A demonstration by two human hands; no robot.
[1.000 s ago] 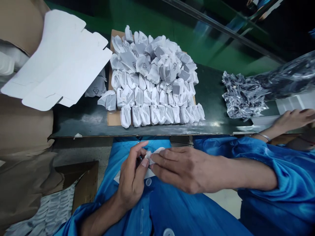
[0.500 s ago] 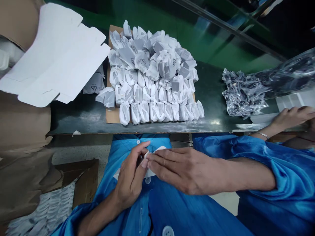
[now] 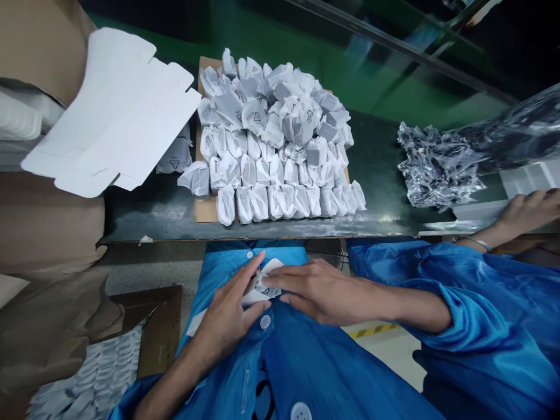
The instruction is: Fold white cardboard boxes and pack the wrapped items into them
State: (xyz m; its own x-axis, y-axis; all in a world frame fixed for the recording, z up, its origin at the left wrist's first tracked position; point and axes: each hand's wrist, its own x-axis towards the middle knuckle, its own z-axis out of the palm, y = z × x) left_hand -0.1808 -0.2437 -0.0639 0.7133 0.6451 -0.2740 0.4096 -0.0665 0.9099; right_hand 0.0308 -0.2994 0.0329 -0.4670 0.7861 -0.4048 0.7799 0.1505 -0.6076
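Observation:
My left hand (image 3: pixel 231 303) is closed round a small white paper packet (image 3: pixel 258 291) in front of my blue coat, thumb along its near side and fingers behind. A printed mark shows on the packet's face. My right hand (image 3: pixel 319 289) reaches in from the right and closes on the packet's right end, fingertips pressing its top and thumb at its near edge. A pale flap rises past these fingertips. Behind my left wrist a white strip (image 3: pixel 196 322) sticks out; whether it belongs to the packet is hidden.
Many white wrapped packets (image 3: pixel 262 169) lie in rows and a heap on a cardboard sheet (image 3: pixel 205 211) on the dark bench. A flat white carton blank (image 3: pixel 118 111) stands left. Clear plastic bags (image 3: pixel 437 169) lie right, near a co-worker's hand (image 3: pixel 529 213). A floor box (image 3: pixel 161 326) holds packets.
My right hand has shifted from pinching the packet's upper edge to pressing on its face, now more visible. My left fingers have spread along it. The view has moved slightly.

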